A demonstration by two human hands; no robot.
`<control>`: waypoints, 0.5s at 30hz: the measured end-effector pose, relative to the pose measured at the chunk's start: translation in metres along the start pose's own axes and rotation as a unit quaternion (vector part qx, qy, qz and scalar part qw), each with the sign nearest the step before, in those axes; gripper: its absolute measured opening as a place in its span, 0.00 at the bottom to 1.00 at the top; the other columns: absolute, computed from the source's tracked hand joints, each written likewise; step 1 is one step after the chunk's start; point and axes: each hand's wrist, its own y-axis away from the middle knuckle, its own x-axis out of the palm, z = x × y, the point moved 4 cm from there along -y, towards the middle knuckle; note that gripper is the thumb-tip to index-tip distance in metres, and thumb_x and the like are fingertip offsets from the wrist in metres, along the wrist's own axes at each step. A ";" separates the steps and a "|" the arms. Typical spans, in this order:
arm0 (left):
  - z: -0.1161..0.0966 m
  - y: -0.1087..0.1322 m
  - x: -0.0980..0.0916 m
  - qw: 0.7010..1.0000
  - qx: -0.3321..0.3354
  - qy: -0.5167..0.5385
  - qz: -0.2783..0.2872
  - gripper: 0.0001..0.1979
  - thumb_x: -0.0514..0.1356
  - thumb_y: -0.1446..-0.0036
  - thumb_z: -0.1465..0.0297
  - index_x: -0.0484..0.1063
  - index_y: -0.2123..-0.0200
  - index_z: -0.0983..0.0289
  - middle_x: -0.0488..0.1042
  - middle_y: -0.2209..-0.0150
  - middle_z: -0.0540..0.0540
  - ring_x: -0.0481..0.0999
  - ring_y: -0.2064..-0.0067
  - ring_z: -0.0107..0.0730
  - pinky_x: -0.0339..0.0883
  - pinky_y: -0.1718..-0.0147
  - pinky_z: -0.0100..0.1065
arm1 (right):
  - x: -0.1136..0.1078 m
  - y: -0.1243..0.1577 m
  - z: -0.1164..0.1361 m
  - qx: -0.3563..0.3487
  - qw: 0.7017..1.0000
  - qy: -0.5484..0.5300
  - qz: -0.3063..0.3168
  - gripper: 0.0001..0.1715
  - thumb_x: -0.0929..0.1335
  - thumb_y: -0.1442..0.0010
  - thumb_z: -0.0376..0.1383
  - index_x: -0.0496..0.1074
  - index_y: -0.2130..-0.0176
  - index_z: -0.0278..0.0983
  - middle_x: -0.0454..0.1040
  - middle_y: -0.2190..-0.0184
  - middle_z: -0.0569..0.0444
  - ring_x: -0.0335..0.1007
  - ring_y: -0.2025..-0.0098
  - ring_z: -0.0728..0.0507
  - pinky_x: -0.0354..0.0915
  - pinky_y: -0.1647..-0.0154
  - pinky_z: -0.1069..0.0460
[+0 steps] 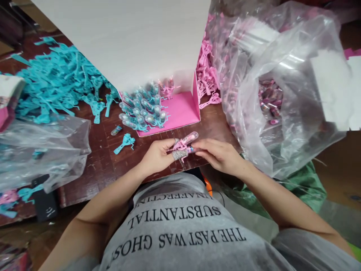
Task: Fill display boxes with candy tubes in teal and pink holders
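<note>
Two bare forearms reach forward from a grey T-shirt, its dark lettering upside down in this view, to the near edge of a reddish-brown table. Over that edge the left hand, with grey wrapping on its fingers, pinches a pink plastic piece that has a clear rounded capsule along it. From the other side, the right hand pinches the end of a small capsule with coloured contents, close against the pink piece; the two hands are near each other.

Left of the left hand, one turquoise plastic piece lies on the table, with a loose capsule just beyond it. Past the hands stands an open box with a pink tray and a raised white lid. Turquoise pieces with capsules crowd the tray's left part, and a few pink ones stand at the back. To the box's left spreads a turquoise heap; to its right, a pink heap beside a big clear plastic bag
</note>
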 end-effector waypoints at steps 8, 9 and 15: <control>-0.038 -0.012 -0.010 0.997 0.065 -0.028 -0.014 0.12 0.68 0.39 0.63 0.80 0.53 0.60 0.82 0.65 0.53 0.78 0.65 0.34 0.73 0.64 0.34 | -0.034 -0.015 -0.005 0.136 0.979 -0.149 -0.001 0.26 0.63 0.24 0.54 0.79 0.50 0.40 0.85 0.60 0.49 0.81 0.70 0.47 0.77 0.71 0.53; -0.043 -0.016 -0.011 0.999 0.032 0.034 0.000 0.18 0.70 0.40 0.62 0.78 0.48 0.59 0.83 0.60 0.54 0.81 0.62 0.36 0.76 0.62 0.35 | -0.047 -0.020 -0.002 0.095 0.990 -0.102 -0.019 0.25 0.66 0.26 0.53 0.77 0.41 0.43 0.83 0.48 0.46 0.83 0.63 0.44 0.80 0.66 0.49; -0.079 -0.043 -0.019 0.990 -0.009 0.082 0.112 0.19 0.67 0.36 0.56 0.77 0.48 0.61 0.84 0.60 0.56 0.83 0.64 0.35 0.76 0.69 0.32 | -0.082 -0.061 0.013 -0.119 0.988 0.087 0.051 0.26 0.68 0.27 0.39 0.71 0.33 0.56 0.65 0.27 0.56 0.75 0.36 0.39 0.79 0.42 0.42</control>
